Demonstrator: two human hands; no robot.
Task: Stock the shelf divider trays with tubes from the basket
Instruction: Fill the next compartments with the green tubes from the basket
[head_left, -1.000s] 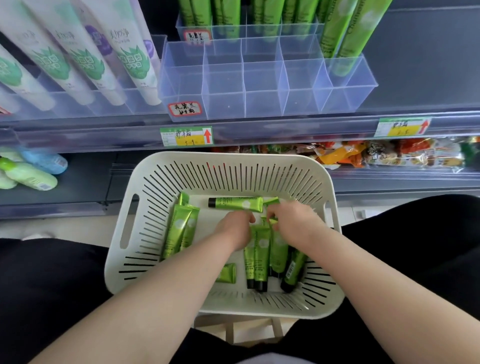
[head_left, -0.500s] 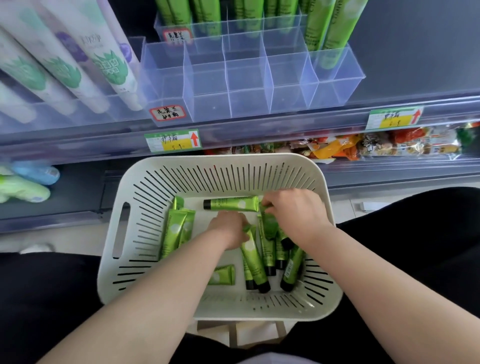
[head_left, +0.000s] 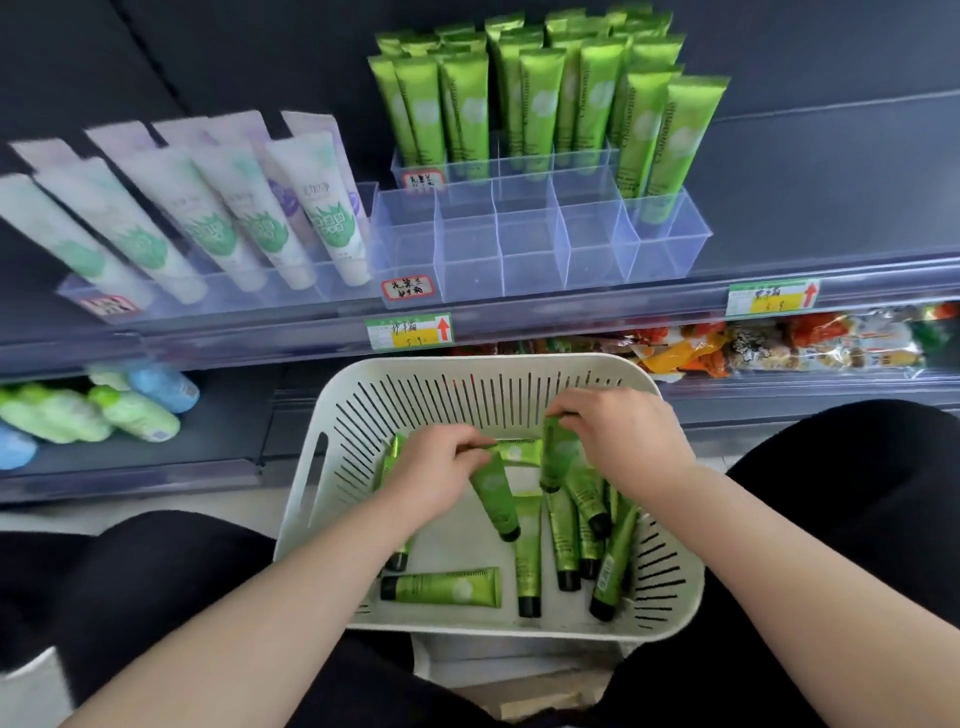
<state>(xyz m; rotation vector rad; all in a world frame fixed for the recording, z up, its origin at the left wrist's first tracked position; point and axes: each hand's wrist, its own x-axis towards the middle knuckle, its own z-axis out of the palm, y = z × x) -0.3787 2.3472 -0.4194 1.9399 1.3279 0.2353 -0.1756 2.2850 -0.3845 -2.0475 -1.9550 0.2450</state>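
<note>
Hands both down inside cream slotted plastic basket (head_left: 467, 366). Curled left hand (head_left: 441, 467) pinching crimped end of small green plastic tube w/ black cap (head_left: 496, 496), cap end hanging down & tilted to right. Curled right hand (head_left: 623, 441) gripping top of second green tube (head_left: 555, 460), held near upright, cap down. Held tubes close, approx. side by side; touching or not, can't tell.

Other loose green tubes (head_left: 566, 540) lying on basket floor, mostly below right hand w/ caps toward person. One crosswise tube (head_left: 441, 587) near front wall. A few more half hidden under left hand & forearm.

Basket sitting between knees in black trousers (head_left: 156, 571), just below shelf edge. Up on shelf: clear plastic divider tray (head_left: 535, 260) w/ handwritten red-bordered label (head_left: 408, 287), two tall green tubes (head_left: 662, 150) standing at its rear right. Behind it, second clear tray (head_left: 498, 169) packed w/ upright green tubes (head_left: 467, 104). To left, white tubes w/ green leaf print (head_left: 234, 218) leaning in own clear tray. Yellow-green price tags (head_left: 409, 331) on shelf lip. Lower shelf: blue & green bottles (head_left: 119, 405) at left, bright snack packs (head_left: 727, 351) at right.
</note>
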